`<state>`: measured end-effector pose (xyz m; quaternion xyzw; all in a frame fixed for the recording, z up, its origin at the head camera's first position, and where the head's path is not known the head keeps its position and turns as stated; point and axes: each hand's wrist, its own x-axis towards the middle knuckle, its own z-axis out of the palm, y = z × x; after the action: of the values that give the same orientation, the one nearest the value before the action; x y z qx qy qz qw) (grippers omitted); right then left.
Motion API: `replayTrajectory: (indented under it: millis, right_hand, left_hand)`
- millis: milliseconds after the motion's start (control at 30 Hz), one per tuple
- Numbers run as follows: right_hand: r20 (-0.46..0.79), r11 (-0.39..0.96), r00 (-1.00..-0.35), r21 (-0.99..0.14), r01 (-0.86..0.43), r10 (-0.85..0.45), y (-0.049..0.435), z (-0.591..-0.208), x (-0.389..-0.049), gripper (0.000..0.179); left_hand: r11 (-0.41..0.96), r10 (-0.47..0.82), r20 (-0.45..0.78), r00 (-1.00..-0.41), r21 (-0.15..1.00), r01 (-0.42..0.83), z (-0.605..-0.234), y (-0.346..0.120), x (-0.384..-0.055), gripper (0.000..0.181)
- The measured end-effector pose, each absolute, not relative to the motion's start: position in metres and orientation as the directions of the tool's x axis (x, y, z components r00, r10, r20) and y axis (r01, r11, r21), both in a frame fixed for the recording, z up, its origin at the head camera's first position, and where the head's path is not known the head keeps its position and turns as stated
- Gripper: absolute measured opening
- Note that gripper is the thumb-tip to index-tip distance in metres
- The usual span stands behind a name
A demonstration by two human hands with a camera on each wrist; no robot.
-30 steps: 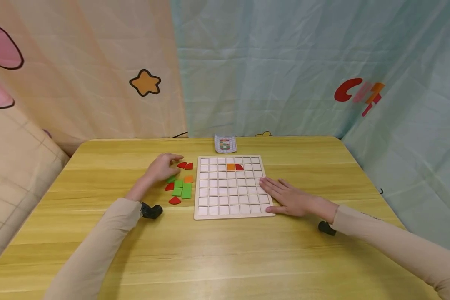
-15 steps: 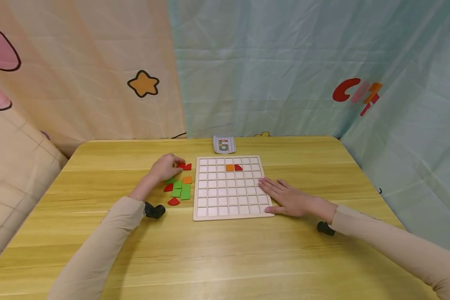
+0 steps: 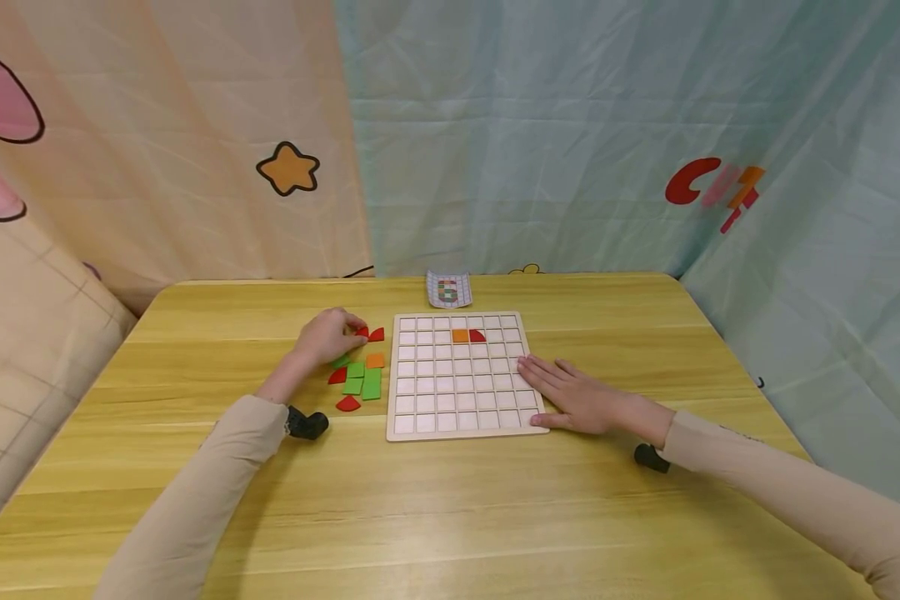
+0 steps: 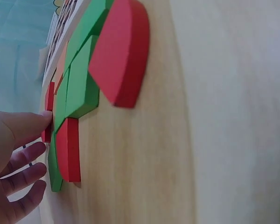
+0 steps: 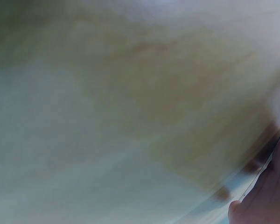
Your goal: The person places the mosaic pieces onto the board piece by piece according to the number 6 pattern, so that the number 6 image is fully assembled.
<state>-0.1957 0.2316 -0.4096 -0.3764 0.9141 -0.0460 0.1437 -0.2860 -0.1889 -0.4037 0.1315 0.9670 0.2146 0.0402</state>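
A wooden table (image 3: 450, 517) carries a board (image 3: 425, 385), blocks (image 3: 372, 384) and paper (image 3: 448, 290).

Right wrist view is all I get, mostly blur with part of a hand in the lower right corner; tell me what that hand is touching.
Observer: The right hand lies spread with its fingertips on the right edge of the gridded board.
Operator: Report the pieces set on that board.
Observer: An orange square and a red quarter-round sit side by side in the second row from the far edge.
Operator: Now give me the left hand.
Observer: The left hand is left of the board, thumb and forefinger on either side of a red piece.
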Motion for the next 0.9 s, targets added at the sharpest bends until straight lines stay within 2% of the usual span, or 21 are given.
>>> replayTrajectory:
  millis: [900]
  right_hand:
    - [-0.220, 0.710, -0.676, -0.189, -0.678, -0.703, 0.233, -0.414, -0.197, 0.084]
  left_hand:
    - [0.851, 0.313, 0.084, -0.946, 0.417, 0.319, -0.393, -0.175, -0.279, 0.035]
